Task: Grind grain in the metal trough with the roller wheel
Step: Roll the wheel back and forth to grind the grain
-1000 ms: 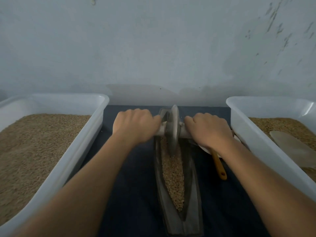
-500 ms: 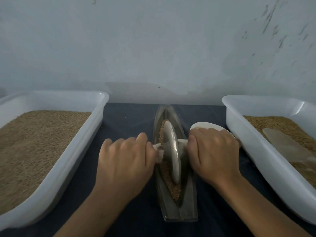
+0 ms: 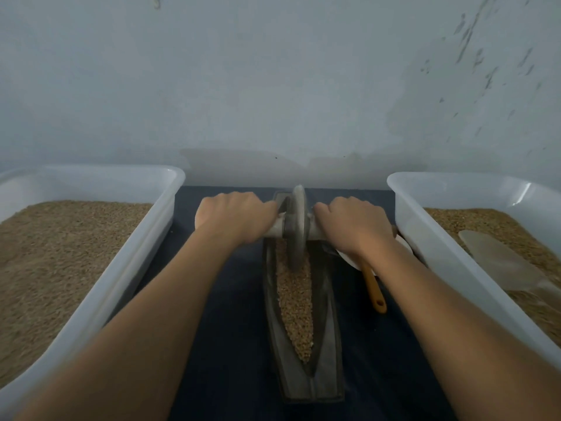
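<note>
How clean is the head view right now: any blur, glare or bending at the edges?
Head view: dim, flat light; slight motion blur on the left hand and roller wheel; a small glare streak on the right tub's far wall; wide-angle bending bows both tubs outward; grain in the trough reads fairly sharp.

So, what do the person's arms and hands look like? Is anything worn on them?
Both forearms are bare as far as the frame shows. No sleeve, glove, watch, bracelet or ring is visible on the left hand or the right hand. The fingers are curled under, so any rings there would be hidden.
</note>
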`<state>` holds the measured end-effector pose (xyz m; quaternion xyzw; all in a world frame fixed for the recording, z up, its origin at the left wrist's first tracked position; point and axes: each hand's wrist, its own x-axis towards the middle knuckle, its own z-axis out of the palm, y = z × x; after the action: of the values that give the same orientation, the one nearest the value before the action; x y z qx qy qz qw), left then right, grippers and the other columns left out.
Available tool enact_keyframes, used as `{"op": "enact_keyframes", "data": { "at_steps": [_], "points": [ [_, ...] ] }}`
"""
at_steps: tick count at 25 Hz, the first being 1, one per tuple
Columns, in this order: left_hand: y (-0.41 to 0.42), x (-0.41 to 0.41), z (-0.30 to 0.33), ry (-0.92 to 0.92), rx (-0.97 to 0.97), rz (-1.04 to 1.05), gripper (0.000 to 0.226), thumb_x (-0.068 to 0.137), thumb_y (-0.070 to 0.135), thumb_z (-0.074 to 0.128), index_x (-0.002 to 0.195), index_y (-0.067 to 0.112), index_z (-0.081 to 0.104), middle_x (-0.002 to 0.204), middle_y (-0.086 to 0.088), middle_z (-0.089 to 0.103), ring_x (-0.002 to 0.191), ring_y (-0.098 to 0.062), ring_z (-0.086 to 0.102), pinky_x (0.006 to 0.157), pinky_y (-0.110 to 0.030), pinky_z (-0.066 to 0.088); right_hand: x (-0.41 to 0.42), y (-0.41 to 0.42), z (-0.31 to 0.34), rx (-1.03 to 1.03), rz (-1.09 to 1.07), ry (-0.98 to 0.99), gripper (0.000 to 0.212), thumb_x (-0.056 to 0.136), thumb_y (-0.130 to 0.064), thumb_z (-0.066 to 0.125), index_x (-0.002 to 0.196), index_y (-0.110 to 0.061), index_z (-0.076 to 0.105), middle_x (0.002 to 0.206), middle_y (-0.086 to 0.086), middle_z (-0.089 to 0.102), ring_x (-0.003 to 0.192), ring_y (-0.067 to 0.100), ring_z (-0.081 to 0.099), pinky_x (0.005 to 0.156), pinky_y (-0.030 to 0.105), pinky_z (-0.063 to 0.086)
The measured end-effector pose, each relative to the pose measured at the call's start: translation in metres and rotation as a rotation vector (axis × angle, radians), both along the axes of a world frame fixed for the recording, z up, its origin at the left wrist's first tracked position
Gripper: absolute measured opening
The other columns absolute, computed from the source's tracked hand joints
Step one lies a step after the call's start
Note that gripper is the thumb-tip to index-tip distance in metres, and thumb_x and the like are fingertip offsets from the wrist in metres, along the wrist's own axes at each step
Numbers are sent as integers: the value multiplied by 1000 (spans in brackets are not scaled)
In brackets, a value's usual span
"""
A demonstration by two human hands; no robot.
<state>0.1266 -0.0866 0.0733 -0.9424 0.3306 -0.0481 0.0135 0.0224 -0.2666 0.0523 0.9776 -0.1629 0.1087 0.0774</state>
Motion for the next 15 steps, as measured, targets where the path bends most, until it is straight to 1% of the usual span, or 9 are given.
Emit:
{"op": "enact_keyframes", "data": {
  "at_steps": [2, 4, 5, 7, 9, 11, 12, 14, 15],
  "points": [
    [23, -28, -14, -182, -26, -57, 29, 99, 39, 37, 96, 19, 58, 83, -3, 50, 75, -29, 50, 66, -40, 38, -28, 20, -17, -26, -39, -224, 45, 95, -39, 14, 68, -22, 46, 67, -4, 47, 59, 18, 45, 55, 32, 28],
    [51, -70, -34, -373, -91, -162, 15, 96, 30, 56, 84, 20, 54, 68, 4, 42, 57, -20, 46, 56, -34, 34, -64, 42, -25, 69, 37, -408, 47, 97, -37, 19, 59, -24, 44, 54, -7, 41, 47, 15, 37, 49, 29, 28],
    [65, -88, -42, -381, -156, -164, 24, 97, 28, 55, 75, 22, 48, 62, 7, 38, 50, -16, 40, 55, -32, 31, -76, 49, -26, 81, 112, -489, 46, 99, -34, 26, 59, -24, 45, 53, -8, 40, 46, 15, 38, 49, 30, 30],
    [82, -103, -50, -354, -324, -100, 37, 106, 34, 35, 69, 28, 36, 56, 12, 31, 45, -10, 27, 55, -31, 22, -88, 54, -25, 50, 230, -573, 42, 102, -31, 33, 64, -23, 47, 56, -10, 41, 49, 14, 38, 53, 32, 30],
    [86, -103, -53, -386, -383, -69, 39, 106, 33, 28, 68, 30, 32, 53, 12, 29, 43, -8, 25, 54, -31, 19, -85, 58, -23, 8, 260, -577, 43, 103, -32, 32, 64, -23, 49, 56, -10, 41, 49, 14, 38, 54, 32, 32],
    [79, -90, -49, -391, -335, -139, 35, 97, 22, 47, 65, 24, 35, 51, 12, 34, 39, -11, 31, 47, -27, 22, -73, 53, -20, 2, 225, -508, 49, 102, -37, 28, 60, -24, 50, 52, -9, 43, 46, 14, 42, 51, 34, 41],
    [71, -79, -45, -386, -230, -187, 30, 92, 20, 54, 68, 20, 36, 55, 10, 37, 41, -14, 38, 46, -27, 26, -61, 48, -18, 17, 165, -446, 53, 100, -41, 22, 57, -25, 49, 51, -8, 45, 45, 14, 43, 51, 35, 42],
    [51, -49, -38, -299, -23, -205, 20, 94, 28, 49, 83, 22, 33, 72, 3, 39, 61, -23, 50, 53, -34, 37, -33, 30, -11, -1, 34, -283, 59, 89, -48, 5, 59, -24, 49, 59, -4, 49, 53, 17, 43, 55, 36, 36],
    [38, -30, -31, -234, -12, -138, 16, 97, 33, 42, 88, 23, 33, 78, 1, 39, 71, -25, 49, 60, -39, 39, -18, 21, -8, -29, 8, -202, 61, 85, -49, 0, 66, -22, 51, 67, -2, 52, 59, 19, 43, 60, 37, 33]
  ]
}}
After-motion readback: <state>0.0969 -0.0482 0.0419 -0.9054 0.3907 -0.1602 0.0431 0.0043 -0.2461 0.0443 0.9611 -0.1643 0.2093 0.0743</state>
